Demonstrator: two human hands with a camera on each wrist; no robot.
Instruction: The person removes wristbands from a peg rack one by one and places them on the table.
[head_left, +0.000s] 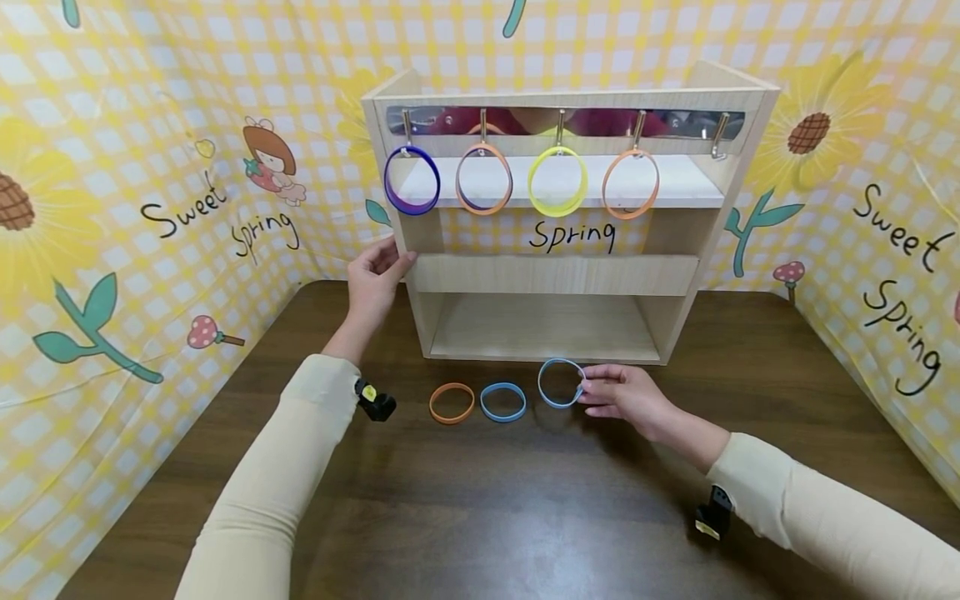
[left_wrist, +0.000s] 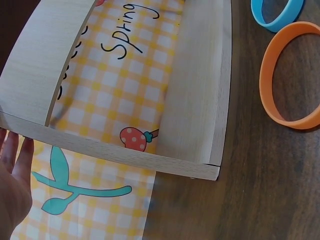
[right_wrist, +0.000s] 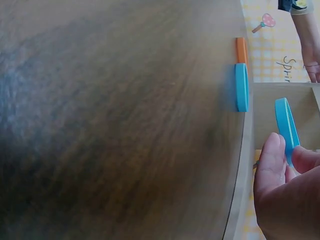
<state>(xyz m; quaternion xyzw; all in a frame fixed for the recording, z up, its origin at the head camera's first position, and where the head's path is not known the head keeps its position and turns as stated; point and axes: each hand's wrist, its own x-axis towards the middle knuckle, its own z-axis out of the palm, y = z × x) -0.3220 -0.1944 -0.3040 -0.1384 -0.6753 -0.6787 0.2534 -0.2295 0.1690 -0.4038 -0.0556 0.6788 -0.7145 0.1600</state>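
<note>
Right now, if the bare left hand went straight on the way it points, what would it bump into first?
The left hand would meet the left side panel of the pale wooden shelf first. Its fingertips seem to touch it, though the exact contact is hard to see.

Bright, even light fills the head view, leaving the patterned cloth [head_left: 247, 50] pale, while a soft sheen — seemingly from overhead — glazes the near part of the dark surface [head_left: 540, 533]. The metal strip [head_left: 525, 123] throws back blurry reflections. In the left wrist view the wooden rack [left_wrist: 110, 149] looks fairly crisp, though its edges bow with lens distortion. The right wrist view is dimmer, the close wood grain smeared out of focus — darkest at lower left.
</note>
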